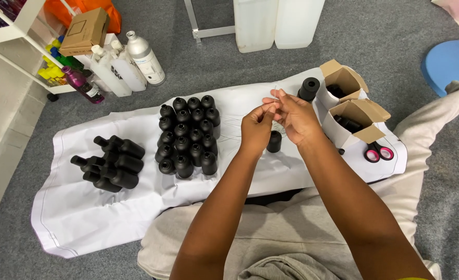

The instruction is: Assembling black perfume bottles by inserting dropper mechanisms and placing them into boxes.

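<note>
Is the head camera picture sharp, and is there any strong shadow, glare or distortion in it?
Head view: light is soft and even, with only faint shadows beside the upright black bottles; no hard glare on the white sheet; the left hand and right hand are slightly soft at the fingertips, so what they pinch is unclear; the wide lens bends the edges, as at the white shelf.

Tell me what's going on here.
A person sits on grey carpet, left hand and right hand meeting fingertip to fingertip over a white sheet, pinching something too small to identify. One small black plastic bottle stands below them; a block of upright black bottles stands left.
</note>
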